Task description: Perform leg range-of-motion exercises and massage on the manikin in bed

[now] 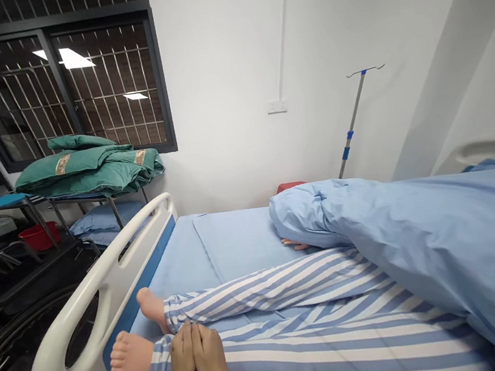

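Note:
A figure in blue-and-white striped pyjamas [291, 302] lies on a hospital bed with its bare feet [131, 355] towards the white footboard [84, 306]. My left hand [182, 357] and my right hand [211, 356] lie side by side on the near lower leg, just above the ankle. The fingers of both are stretched out and held together, flat on the striped cloth, and hold nothing. A light blue blanket [421, 241] covers the figure from the thighs up. One of the figure's hands [295, 244] shows under the blanket's edge.
Folded green covers [88, 165] lie on a rack at the left, above a blue pillow [100, 221] and a red basin [39, 235]. A wheelchair [20, 303] stands beside the footboard. An IV pole [352, 125] rises behind the bed against the white wall.

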`<state>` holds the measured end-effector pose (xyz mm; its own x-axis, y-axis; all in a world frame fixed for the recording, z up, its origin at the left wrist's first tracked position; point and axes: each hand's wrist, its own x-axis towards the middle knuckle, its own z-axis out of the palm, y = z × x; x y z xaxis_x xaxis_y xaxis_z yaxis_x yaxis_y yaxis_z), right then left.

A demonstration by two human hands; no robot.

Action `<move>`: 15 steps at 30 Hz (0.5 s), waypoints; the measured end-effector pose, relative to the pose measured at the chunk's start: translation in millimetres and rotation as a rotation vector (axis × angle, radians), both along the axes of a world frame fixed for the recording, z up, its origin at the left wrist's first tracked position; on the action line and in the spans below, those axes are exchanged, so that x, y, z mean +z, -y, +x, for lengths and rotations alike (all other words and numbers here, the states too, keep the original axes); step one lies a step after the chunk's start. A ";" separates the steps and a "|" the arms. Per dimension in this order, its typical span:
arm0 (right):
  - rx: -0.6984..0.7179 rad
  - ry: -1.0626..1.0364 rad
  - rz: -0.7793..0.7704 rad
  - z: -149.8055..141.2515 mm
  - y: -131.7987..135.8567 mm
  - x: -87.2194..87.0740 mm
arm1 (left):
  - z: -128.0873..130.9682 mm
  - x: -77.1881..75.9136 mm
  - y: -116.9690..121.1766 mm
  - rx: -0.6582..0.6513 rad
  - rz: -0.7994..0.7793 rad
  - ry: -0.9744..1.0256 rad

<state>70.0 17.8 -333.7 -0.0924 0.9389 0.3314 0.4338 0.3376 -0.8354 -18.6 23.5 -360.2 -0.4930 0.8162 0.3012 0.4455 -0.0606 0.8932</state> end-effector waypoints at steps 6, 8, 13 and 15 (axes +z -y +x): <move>-0.017 -0.366 -0.082 6.1 -12.3 -5.6 | 43.2 51.4 -3.5 -0.149 0.034 0.360; -0.009 -0.412 -0.102 7.1 -16.8 -8.7 | 51.9 58.7 -6.2 -0.112 0.068 0.434; -0.023 -0.405 -0.117 7.4 -19.7 -9.7 | 50.2 42.8 -7.4 -0.016 0.078 0.380; -0.037 -0.408 -0.106 7.1 -17.6 -8.0 | 44.8 30.7 -6.4 -0.051 0.029 0.272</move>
